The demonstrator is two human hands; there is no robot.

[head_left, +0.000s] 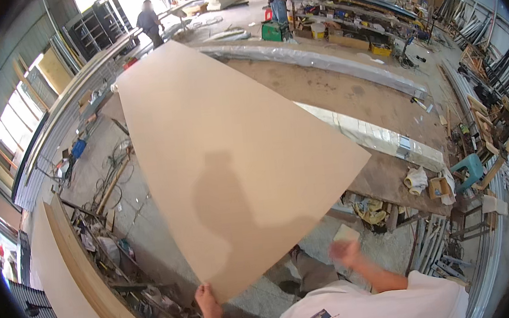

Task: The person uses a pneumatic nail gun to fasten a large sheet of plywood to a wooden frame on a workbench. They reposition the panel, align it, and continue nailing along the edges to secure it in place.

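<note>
A large tan sheet (226, 119), smooth and flat, stretches from in front of me toward the far left, with my shadow on it. At its near left corner, my left hand (207, 299) grips the edge, fingers closed. My right hand (345, 252), slightly blurred, is off the sheet's near right edge, apart from it. Its fingers are closed on a small pale squarish piece (346, 233), whose kind I cannot make out. The sheet hides most of what lies under it.
A wrapped long bundle (381, 134) lies on the brown table (385, 177) to the right. A teal stool (469, 172) stands farther right. Scrap and offcuts (116, 252) crowd the left floor beside long boards (65, 287). Two people work farther back, one near a green machine (275, 31).
</note>
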